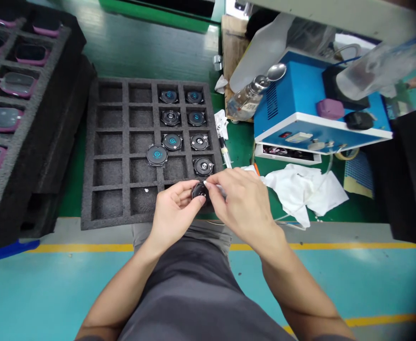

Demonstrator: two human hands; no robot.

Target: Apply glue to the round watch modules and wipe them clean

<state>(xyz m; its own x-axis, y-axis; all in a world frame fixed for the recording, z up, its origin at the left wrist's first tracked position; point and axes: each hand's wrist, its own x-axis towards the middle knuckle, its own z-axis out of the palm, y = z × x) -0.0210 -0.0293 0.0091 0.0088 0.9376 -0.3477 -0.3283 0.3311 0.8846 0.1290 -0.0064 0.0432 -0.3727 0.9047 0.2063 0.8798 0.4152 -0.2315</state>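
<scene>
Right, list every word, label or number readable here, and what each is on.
No text is clearly legible.
Label on the glass bottle: too blurred to read.
Plate on the blue machine: too small to read.
Blue marks on the round devices: too small to read.

Nine round black devices (172, 141): eight in foam tray (124, 142), one between left hand (175, 213) and right hand (241, 201).
</scene>
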